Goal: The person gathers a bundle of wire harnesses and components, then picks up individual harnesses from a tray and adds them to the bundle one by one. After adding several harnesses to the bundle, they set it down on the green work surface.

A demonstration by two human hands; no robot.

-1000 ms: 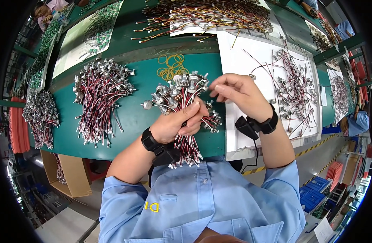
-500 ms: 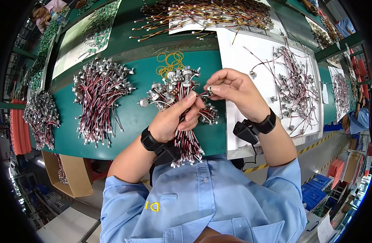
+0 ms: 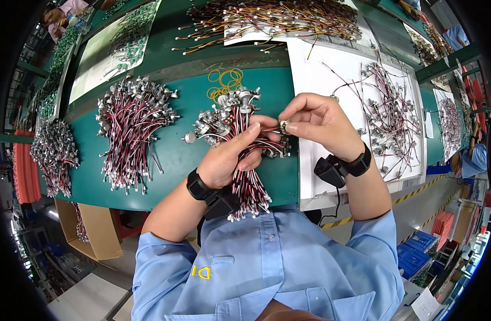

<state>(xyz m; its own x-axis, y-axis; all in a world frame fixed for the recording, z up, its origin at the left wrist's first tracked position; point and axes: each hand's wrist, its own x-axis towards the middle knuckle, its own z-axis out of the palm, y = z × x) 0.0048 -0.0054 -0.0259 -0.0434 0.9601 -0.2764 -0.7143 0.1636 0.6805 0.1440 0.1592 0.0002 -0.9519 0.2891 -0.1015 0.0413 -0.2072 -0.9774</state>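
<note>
My left hand [image 3: 229, 155] is closed around a bundle of wired potentiometers [image 3: 251, 193] on the green table. The silver heads fan out beyond my fingers, while the red, black and white leads hang toward me, ending in white connectors. Just right of the bundle, my right hand [image 3: 323, 124] pinches a single potentiometer [image 3: 283, 127] between thumb and fingertips. Its leads run left to my left hand, where my fingers hide their ends. Several yellow rubber bands [image 3: 224, 83] lie beyond the bundle.
Left on the table lie a large potentiometer bundle [image 3: 133, 128] and another bundle [image 3: 54, 152]. Loose wired potentiometers [image 3: 384, 112] cover the white board [image 3: 309, 64] at right. Yellow, red and black leads [image 3: 293, 21] pile up at the back. A cardboard box [image 3: 104, 235] stands below the table's left edge.
My right hand has moved slightly right with the potentiometer. A finger of my left hand now reaches out along the leads, and the bundle's heads have shifted a little.
</note>
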